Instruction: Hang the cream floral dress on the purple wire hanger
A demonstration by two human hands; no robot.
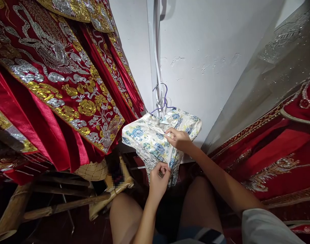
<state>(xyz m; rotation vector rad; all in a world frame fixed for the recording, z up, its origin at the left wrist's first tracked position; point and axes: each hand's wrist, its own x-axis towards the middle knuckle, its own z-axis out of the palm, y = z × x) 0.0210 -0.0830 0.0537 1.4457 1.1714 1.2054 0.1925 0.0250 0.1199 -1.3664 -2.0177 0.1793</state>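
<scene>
A white blouse with blue and yellow flowers [150, 135] hangs on a purple hanger [165, 98] in front of the wall. My left hand [160, 174] pinches the blouse's front edge low down, with thumb and forefinger curled together. Higher up, my right hand [179, 139] grips the same front opening near the chest, its fingers folded on the fabric. The blouse's lower part hangs behind my left hand, partly hidden.
Red garments with gold and silver embroidery [87, 106] hang at the left, and another red embroidered garment [284, 162] is at the right. A bamboo chair [99, 203] stands at the lower left. White straps [155, 51] hang down the wall [203, 44].
</scene>
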